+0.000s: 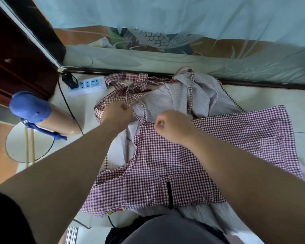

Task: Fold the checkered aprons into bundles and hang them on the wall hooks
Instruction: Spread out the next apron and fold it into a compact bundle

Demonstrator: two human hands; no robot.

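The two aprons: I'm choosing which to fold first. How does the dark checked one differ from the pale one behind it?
The dark checked apron lies spread nearly flat; the pale apron is crumpled in folds. The dark one's checks are bold maroon; the pale one's are faint lilac-grey. Both are checkered with thin straps.

A white power strip [88, 85] lies on a pale surface [271, 99] beside a dark wooden cabinet [16, 50]. A black adapter [70, 80] sits at its left end, and a black cable [69, 110] runs past a blue-capped tan tube [60, 120]. A fish picture [148, 39] spans the back.
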